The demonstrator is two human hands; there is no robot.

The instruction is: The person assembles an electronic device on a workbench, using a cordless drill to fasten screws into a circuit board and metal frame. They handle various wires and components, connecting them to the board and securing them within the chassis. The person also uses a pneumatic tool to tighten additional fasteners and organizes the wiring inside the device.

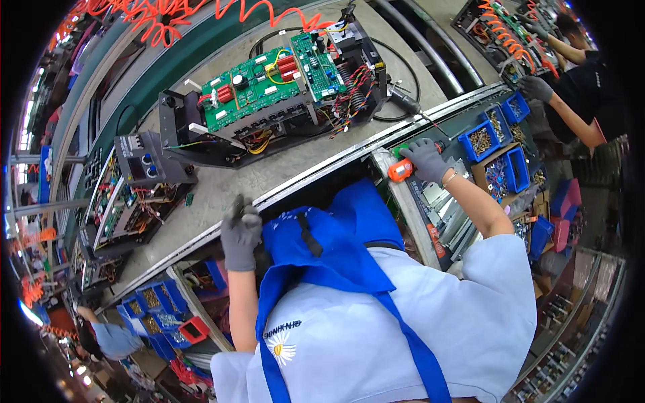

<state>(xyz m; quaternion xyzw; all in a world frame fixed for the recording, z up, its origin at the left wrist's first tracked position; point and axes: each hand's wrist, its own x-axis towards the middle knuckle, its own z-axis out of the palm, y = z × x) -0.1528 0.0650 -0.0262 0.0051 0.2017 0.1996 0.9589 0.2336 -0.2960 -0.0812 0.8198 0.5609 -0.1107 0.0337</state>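
My right hand (pixel 424 160), in a grey glove, is closed around an orange and black power screwdriver (pixel 401 170) over the parts shelf at the bench's right end. Beside the bench's front edge is my left hand (pixel 240 236), also gloved, its fingers stretched upward and partly overlapping; I see nothing in it. Beyond both hands sits an open black device chassis (pixel 252 156) with green circuit boards (pixel 259 91), red components and loose coloured wires. A second, grey and black screwdriver (pixel 405 102) with a long bit lies at the chassis's right, close to the metal rail.
Blue bins (pixel 480 141) of screws and small parts stand at right, with more blue bins (pixel 153 299) at lower left. Another opened unit (pixel 138 195) is on the bench at left. Orange coiled hoses (pixel 161 17) hang above. A co-worker's gloved hand (pixel 537 88) is at upper right.
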